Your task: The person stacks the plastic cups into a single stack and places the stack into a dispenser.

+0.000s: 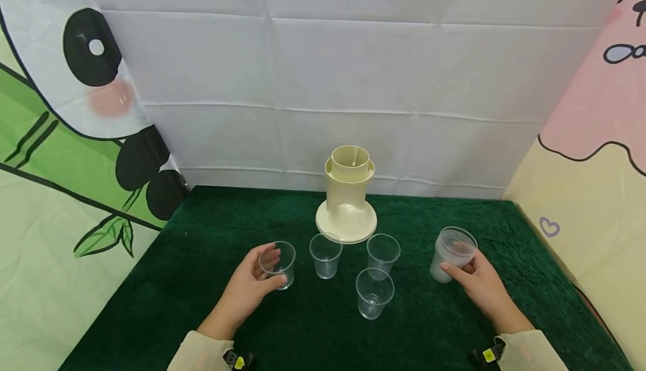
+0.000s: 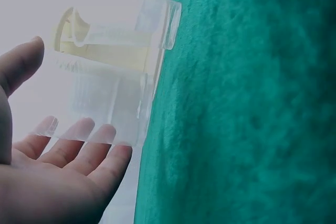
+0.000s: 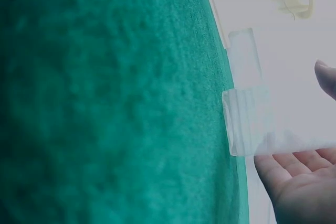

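In the head view my left hand (image 1: 245, 281) is around a clear plastic cup (image 1: 287, 259), fingertips behind its wall. The left wrist view shows that thumb apart from the cup's wall and the fingers (image 2: 105, 166) nearly straight against its side. My right hand (image 1: 481, 284) holds a stack of clear plastic cups (image 1: 444, 259), thumb across the front and fingers behind. Three single cups stand upright between the hands: one at the back left (image 1: 325, 259), one at the back right (image 1: 383, 253), and one in front (image 1: 372, 298).
A cream-coloured round stand (image 1: 348, 203) with a tube inside its upper part rises behind the cups. Dark green cloth (image 1: 242, 208) covers the table. White, green and pink printed sheets hang behind and at the sides.
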Motion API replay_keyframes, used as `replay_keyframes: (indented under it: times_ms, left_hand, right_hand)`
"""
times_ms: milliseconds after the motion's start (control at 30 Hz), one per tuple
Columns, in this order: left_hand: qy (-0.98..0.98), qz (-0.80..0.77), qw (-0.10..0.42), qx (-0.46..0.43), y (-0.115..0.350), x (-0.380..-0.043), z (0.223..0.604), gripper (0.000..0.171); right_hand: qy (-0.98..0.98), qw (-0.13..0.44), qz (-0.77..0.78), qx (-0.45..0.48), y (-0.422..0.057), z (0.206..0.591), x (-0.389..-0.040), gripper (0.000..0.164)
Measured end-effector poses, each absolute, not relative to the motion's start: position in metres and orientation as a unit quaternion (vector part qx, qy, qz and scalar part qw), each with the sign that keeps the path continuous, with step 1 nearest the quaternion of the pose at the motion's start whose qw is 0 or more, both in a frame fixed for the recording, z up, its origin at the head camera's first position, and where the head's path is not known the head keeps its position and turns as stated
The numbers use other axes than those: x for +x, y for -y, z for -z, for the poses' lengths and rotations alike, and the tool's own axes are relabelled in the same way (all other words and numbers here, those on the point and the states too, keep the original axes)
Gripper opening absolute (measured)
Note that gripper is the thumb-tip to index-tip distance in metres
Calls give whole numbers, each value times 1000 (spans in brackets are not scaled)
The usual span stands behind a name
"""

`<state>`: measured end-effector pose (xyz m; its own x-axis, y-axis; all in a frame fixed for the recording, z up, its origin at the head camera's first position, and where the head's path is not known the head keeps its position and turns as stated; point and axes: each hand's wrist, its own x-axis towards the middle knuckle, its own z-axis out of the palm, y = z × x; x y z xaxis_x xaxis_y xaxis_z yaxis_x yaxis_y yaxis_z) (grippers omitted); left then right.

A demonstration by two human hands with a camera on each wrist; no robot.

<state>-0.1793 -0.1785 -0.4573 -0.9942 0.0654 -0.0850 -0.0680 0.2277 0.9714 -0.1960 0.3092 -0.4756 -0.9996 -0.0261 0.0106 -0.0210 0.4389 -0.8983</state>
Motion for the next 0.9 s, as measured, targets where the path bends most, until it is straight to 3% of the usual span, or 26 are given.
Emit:
replay_keyframes:
  times_ms: [433,900]
  left_hand:
    - [-768,-636,75,17,185,-177,443,71]
    - [-762,-638,69,87,181,-171,404,74]
  right_hand:
    - [-848,6,530,-11,-308,474,-194,78]
    - [-850,10,527,-7,-309,475,-196,78]
